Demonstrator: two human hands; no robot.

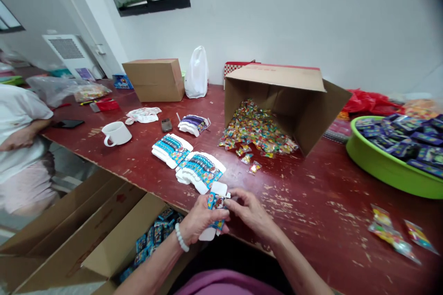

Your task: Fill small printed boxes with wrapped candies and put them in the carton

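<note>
My left hand (200, 220), with a pale bead bracelet at the wrist, is closed around a small blue printed carton (219, 226). White end flaps stick out at the carton's top and bottom. My right hand (247, 209) has its thumb and fingers pinched on the carton's upper right edge, beside the top flap. Just beyond my hands lies a fanned stack of flat blue cartons (204, 170), and a second stack of blue cartons (172, 149) touches it on the left. Small wrapped candies (256, 140) spill from a cardboard box (277, 78) lying on its side.
A green basin (387, 173) of purple packs stands at right, near loose candy packets (394, 237). A white mug (116, 133), cloth (143, 115) and purple carton stack (194, 124) lie leftward. Below the table edge, an open carton (121, 228) holds blue packs. Another person (24, 138) sits left.
</note>
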